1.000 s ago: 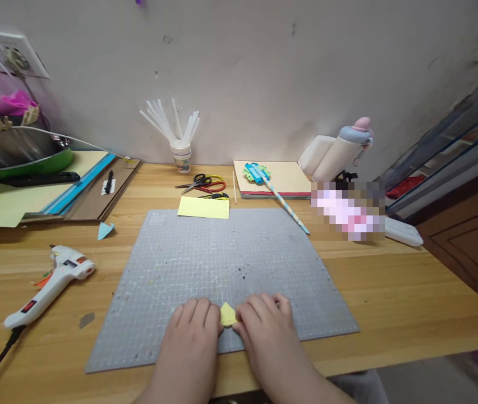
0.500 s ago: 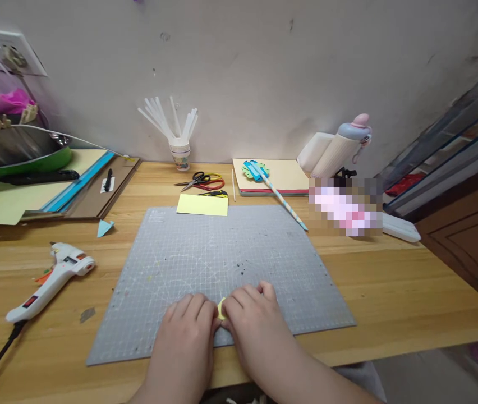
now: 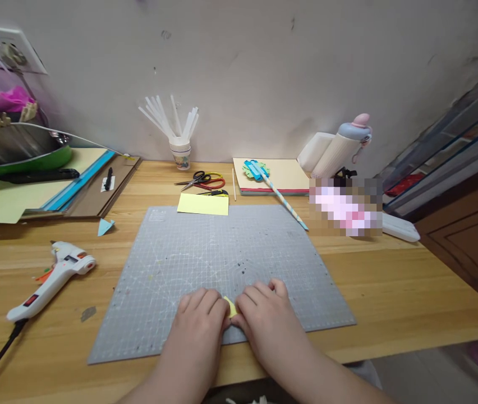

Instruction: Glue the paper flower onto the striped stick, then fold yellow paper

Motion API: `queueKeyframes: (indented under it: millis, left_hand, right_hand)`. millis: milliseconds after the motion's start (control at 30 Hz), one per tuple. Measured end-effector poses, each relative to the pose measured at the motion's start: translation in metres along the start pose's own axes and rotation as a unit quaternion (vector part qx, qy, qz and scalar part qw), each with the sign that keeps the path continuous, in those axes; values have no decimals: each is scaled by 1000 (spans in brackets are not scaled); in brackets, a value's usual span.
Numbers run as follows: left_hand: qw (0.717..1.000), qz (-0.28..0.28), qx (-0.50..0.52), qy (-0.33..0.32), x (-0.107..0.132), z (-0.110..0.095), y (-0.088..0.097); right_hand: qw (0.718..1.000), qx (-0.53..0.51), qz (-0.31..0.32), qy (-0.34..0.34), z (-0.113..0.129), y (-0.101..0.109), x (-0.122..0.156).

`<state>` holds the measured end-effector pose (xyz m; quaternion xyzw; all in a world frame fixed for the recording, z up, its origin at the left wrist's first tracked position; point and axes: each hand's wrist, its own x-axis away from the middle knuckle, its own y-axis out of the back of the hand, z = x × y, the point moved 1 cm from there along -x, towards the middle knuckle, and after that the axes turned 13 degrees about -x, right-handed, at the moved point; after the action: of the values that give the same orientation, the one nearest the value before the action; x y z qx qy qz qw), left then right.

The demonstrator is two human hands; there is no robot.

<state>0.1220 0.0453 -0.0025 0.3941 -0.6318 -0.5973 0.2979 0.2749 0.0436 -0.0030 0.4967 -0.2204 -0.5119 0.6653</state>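
Near the front edge of a grey cutting mat [image 3: 205, 252], my left hand [image 3: 201, 322] and my right hand [image 3: 266, 314] are close together, fingers curled. Between their fingertips shows a small piece of yellow paper [image 3: 230, 307], pinched from both sides. Most of the paper is covered by the fingers, so its full shape is hidden. A flat yellow paper strip [image 3: 203, 204] lies across the mat's back edge. Behind it are a utility knife [image 3: 214, 193] and scissors [image 3: 199, 179].
At left lies a white glue gun [image 3: 54, 280] with a black cord, near a blue paper scrap [image 3: 105, 226]. A paper cup [image 3: 180, 154] of white sticks stands by the wall. A paper flower [image 3: 256, 170] on a striped stem rests on a pad, beside a bottle [image 3: 340, 146].
Both hands have shifted slightly right and a little up over the mat, still pinching the yellow paper. The paper's visible part now slants the other way.
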Motion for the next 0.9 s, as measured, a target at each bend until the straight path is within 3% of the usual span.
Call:
queueKeyframes:
  millis: [200, 533, 800, 900]
  left_hand:
    - [997, -10, -71, 4, 4, 11, -1]
    - [999, 0, 3, 41, 18, 17, -8]
    - [998, 13, 25, 58, 21, 24, 0]
    - [998, 6, 18, 66, 22, 26, 2]
  right_hand:
    - [999, -44, -25, -7, -7, 1, 8]
    - [986, -152, -48, -45, -3, -1, 22]
    - [975, -209, -1, -78, 0, 1, 15]
    - [972, -219, -18, -80, -1, 2, 15]
